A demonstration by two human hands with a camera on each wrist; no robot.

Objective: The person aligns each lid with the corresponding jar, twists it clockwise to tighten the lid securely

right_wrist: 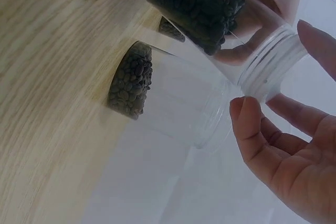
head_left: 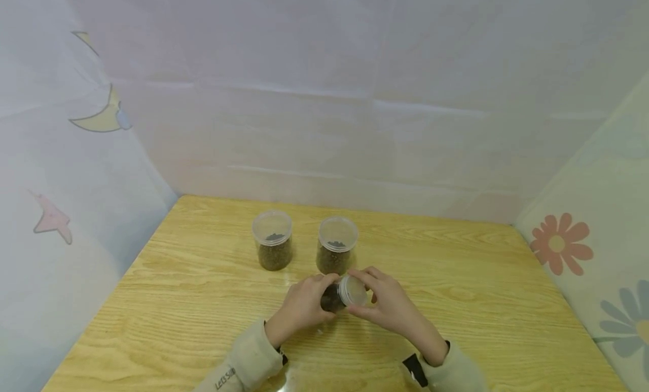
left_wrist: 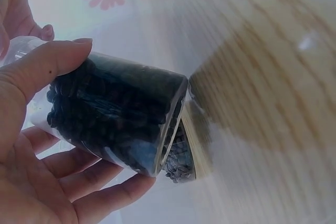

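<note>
A clear jar (head_left: 332,299) part filled with dark beans is tilted above the table, its lidded end toward the right. My left hand (head_left: 303,303) grips the jar body, with the thumb along one side and the fingers round the other in the left wrist view. At the clear screw lid (right_wrist: 274,62), my right hand (head_left: 387,303) holds the rim between thumb and fingertips. The lid sits on the jar mouth; whether it is tight I cannot tell. Just behind stands a second jar of beans (head_left: 334,258), upright.
Another upright lidded jar of dark beans (head_left: 274,252) stands to the left of the second one. Both are on the wood-grain table (head_left: 203,290). Pale printed cloth (head_left: 324,127) hangs behind the table and along both sides.
</note>
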